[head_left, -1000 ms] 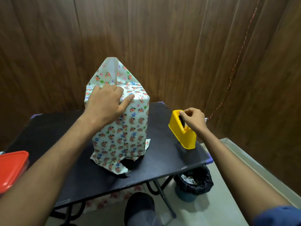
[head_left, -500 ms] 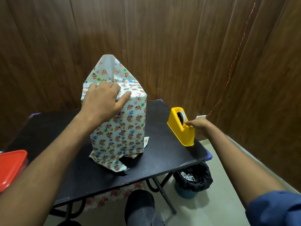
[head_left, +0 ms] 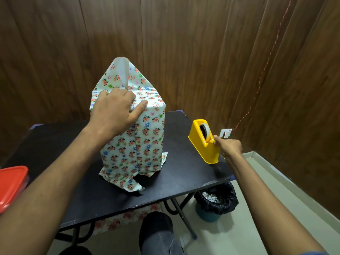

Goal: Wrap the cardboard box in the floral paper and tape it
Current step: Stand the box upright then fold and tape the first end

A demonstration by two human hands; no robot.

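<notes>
Wood-panelled walls backed the black table [head_left: 55, 144], where the cardboard box, hidden under floral paper [head_left: 139, 137], stood upright. Left hand [head_left: 115, 112] pressed the folded top flat, fingers curled, awaiting tape; right hand [head_left: 229, 148] pinched tape at the yellow dispenser [head_left: 203, 144]

Floral-papered box [head_left: 132, 137] upright (top flap unfolded)

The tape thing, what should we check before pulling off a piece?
1. Left hand presses the paper on top of the box: ok.
2. Top flap folded down: not ok, it stands up.
3. Right hand at the dispenser cutter end: ok.
4. Tape end pinched: cannot tell, fingers hide it.
5. Dispenser sits flat on the table: ok.
6. Bottom paper tucked: not ok, it splays out.
</notes>
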